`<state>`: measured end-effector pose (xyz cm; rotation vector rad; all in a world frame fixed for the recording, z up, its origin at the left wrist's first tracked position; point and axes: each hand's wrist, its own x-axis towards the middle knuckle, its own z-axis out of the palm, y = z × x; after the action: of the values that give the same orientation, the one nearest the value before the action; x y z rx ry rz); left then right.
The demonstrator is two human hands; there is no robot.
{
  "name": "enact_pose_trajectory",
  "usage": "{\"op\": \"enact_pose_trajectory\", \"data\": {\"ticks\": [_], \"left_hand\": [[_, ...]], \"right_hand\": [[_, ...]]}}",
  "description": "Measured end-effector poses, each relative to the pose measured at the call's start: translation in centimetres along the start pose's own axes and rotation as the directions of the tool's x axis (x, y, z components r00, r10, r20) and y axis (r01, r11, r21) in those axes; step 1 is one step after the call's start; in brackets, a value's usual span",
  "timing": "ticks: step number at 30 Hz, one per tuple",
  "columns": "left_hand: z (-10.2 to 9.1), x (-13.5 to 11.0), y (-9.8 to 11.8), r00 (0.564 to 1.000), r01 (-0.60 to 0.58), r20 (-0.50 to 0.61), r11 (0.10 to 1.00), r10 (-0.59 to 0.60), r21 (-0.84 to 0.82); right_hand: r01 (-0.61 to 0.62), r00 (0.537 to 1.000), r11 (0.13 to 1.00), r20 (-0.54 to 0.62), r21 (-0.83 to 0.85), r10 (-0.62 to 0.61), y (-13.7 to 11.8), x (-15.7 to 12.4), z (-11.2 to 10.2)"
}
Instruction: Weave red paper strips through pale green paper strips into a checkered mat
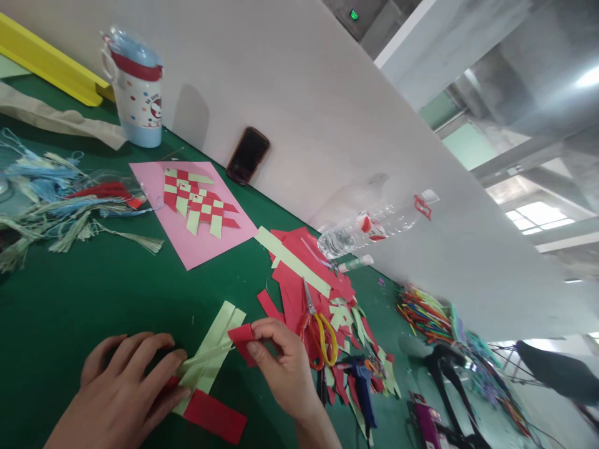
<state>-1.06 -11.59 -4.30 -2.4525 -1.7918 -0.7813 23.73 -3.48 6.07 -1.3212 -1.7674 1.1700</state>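
Observation:
My left hand [124, 386] lies flat, fingers together, pressing down on pale green paper strips [213, 352] on the green table. A red paper strip [215, 415] crosses under those green strips near my left fingertips. My right hand [283, 362] pinches the end of another red strip [243, 342] between thumb and fingers, right over the green strips. Just right of that hand lie scissors [318, 330] with red and yellow handles.
A pink sheet [187, 240] carries a woven red and green piece [199, 202]. Behind stand a mug [135, 87], a phone [248, 154] against the wall and a lying water bottle [374, 224]. Red paper scraps [304, 268], tassels [56, 199], coloured sticks [423, 312] and a glue gun [360, 380] lie around.

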Motion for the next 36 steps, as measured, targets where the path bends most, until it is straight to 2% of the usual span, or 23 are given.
{"op": "enact_pose_trajectory", "data": {"ticks": [6, 12, 17, 25, 31, 36], "left_hand": [[0.2, -0.2, 0.0, 1.000, -0.006, 0.001, 1.000, 0.006, 0.001], [0.4, -0.2, 0.1, 0.999, 0.023, -0.037, 1.000, -0.023, -0.004], [0.5, -0.3, 0.1, 0.999, 0.017, -0.038, 1.000, -0.018, -0.016], [0.1, 0.3, 0.3, 0.995, -0.019, -0.099, 1.000, 0.017, -0.022], [0.0, 0.3, 0.4, 0.995, 0.016, -0.100, 1.000, -0.018, -0.023], [-0.1, 0.3, 0.4, 0.995, 0.017, -0.093, 0.999, -0.019, -0.027]], "right_hand": [[-0.047, 0.998, 0.998, 0.039, -0.051, 0.049, 0.5, 0.1, 0.3], [-0.074, 0.972, 0.984, 0.209, -0.162, 0.107, -0.1, 0.6, 0.7], [-0.081, 0.950, 0.976, 0.282, -0.202, 0.137, -0.7, 1.4, 1.6], [0.042, 0.908, 0.958, 0.411, -0.282, 0.081, -0.6, 3.3, 2.7], [0.017, 0.895, 0.947, 0.428, -0.322, 0.129, -0.3, 3.7, 2.7], [-0.023, 0.913, 0.931, 0.373, -0.363, 0.168, -0.3, 3.5, 3.1]]}}
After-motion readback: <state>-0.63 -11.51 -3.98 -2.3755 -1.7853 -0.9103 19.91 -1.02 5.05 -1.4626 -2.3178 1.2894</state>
